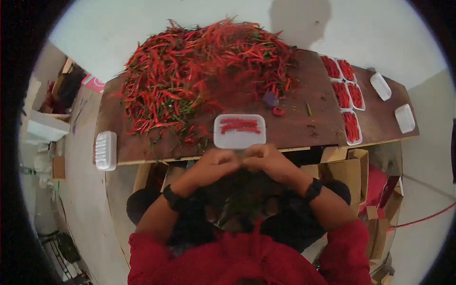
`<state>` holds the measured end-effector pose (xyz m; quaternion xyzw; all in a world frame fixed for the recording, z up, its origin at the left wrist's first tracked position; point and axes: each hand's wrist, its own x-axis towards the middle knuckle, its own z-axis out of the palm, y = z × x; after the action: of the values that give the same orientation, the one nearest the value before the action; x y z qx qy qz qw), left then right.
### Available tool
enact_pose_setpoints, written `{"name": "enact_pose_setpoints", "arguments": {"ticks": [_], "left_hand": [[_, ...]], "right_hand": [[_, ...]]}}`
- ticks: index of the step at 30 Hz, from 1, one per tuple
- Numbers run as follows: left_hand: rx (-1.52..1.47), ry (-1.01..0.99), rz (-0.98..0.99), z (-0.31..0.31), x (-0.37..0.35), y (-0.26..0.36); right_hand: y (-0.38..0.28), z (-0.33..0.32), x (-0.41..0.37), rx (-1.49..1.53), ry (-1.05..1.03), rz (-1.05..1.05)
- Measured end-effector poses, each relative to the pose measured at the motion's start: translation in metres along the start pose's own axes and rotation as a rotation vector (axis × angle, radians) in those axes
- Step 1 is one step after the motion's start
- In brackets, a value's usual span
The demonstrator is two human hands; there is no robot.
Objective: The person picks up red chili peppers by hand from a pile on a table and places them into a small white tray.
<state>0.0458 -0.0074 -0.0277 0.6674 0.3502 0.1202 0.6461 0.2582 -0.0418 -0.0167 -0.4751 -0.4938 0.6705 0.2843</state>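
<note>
While both hands work at the near edge, I watch for spills. At far left an empty white tray (105, 150) sits at the very corner of the tabletop (304, 130), seemingly past its edge; a stray elbow could drop it. The chilli heap (204, 71) slopes loosely toward the front, so stragglers may roll off. The left hand (214, 166) and right hand (268, 161) meet knuckle to knuckle just below the part-filled tray (239, 131). Each grip is curled, and I cannot tell what, if anything, it pinches. That tray lies close to the edge, where a lifted wrist could tip it. Filled trays (344, 92) lie further right, well apart. I can read no label or writing anywhere.
</note>
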Motion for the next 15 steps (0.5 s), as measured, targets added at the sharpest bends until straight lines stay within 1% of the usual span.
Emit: {"name": "enact_pose_setpoints", "arguments": {"ticks": [1, 4, 6, 7, 9, 10, 12, 13, 15], "left_hand": [[-0.067, -0.035, -0.029, 0.000, -0.001, 0.003], [-0.142, -0.063, 0.003, 0.001, -0.003, 0.012], [-0.117, -0.047, -0.006, 0.002, -0.005, 0.020], [-0.094, -0.027, -0.018, 0.002, -0.006, 0.022], [-0.044, 0.002, -0.010, 0.003, -0.006, 0.021], [0.004, 0.032, -0.005, 0.003, -0.006, 0.020], [-0.001, 0.031, -0.003, 0.004, -0.005, 0.017], [-0.006, 0.032, -0.003, 0.005, -0.005, 0.016], [0.004, 0.040, -0.015, 0.006, -0.006, 0.016]], "right_hand": [[-0.001, 0.000, 0.000, 0.000, 0.018, 0.002], [-0.002, 0.001, 0.004, -0.058, 0.019, -0.036], [0.002, 0.000, 0.008, -0.310, 0.066, -0.129], [0.001, 0.002, 0.009, -0.311, 0.068, -0.130], [0.000, 0.007, 0.007, -0.436, 0.161, -0.266], [-0.002, 0.009, 0.005, -0.438, 0.165, -0.265], [-0.004, 0.013, 0.003, -0.614, 0.227, -0.356], [-0.004, 0.015, 0.002, -0.614, 0.230, -0.355], [-0.003, 0.017, 0.000, -0.759, 0.255, -0.452]]}}
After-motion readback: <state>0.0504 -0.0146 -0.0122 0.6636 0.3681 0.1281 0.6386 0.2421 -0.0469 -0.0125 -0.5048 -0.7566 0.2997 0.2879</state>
